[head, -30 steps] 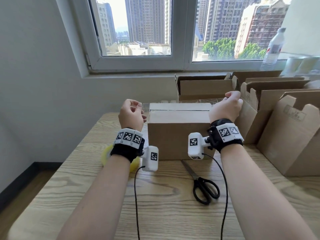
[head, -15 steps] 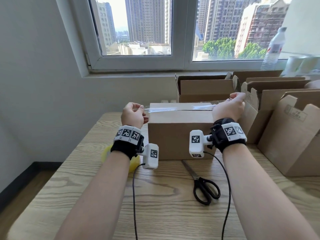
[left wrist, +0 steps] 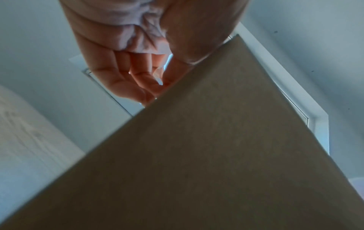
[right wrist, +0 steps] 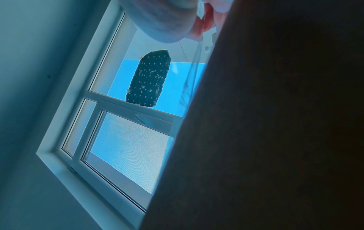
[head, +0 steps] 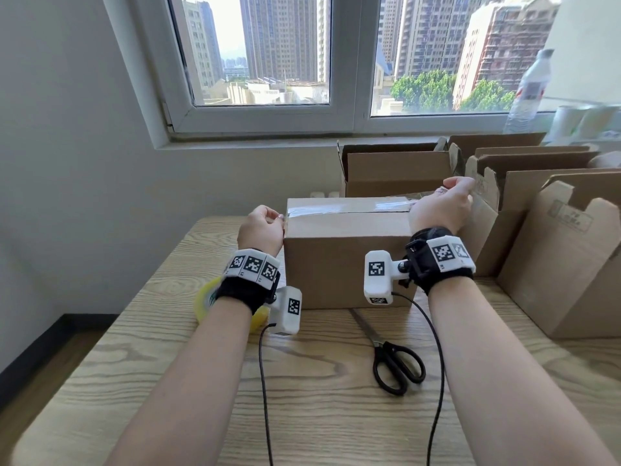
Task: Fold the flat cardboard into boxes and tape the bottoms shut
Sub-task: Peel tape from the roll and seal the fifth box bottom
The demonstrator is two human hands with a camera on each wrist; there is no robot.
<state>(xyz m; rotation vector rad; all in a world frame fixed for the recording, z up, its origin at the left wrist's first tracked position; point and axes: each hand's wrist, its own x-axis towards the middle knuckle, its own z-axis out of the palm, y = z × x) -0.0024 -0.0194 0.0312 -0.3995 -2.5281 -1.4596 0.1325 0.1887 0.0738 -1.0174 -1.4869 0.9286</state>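
A closed brown cardboard box [head: 346, 260] stands in the middle of the wooden table [head: 319, 415], its flaps facing up. A strip of clear tape [head: 349, 207] lies stretched along the seam on top. My left hand [head: 263, 227] pinches the strip's left end at the box's left edge. My right hand [head: 443, 205] pinches the right end just past the box's right edge. In the left wrist view the curled fingers [left wrist: 126, 74] sit above the box side [left wrist: 197, 155]. The right wrist view shows the dark box side [right wrist: 275, 124] and the tape strip [right wrist: 194, 70] hanging from the fingers.
Black scissors [head: 393, 358] lie in front of the box. A yellow tape roll [head: 205, 297] sits under my left wrist. Several open folded boxes [head: 396, 169] stand at the back right and right. A plastic bottle [head: 531, 89] stands on the windowsill.
Both hands have lowered the stretched tape strip onto the top of the box. The right hand has moved further right; the left hand has come down against the box's left edge.
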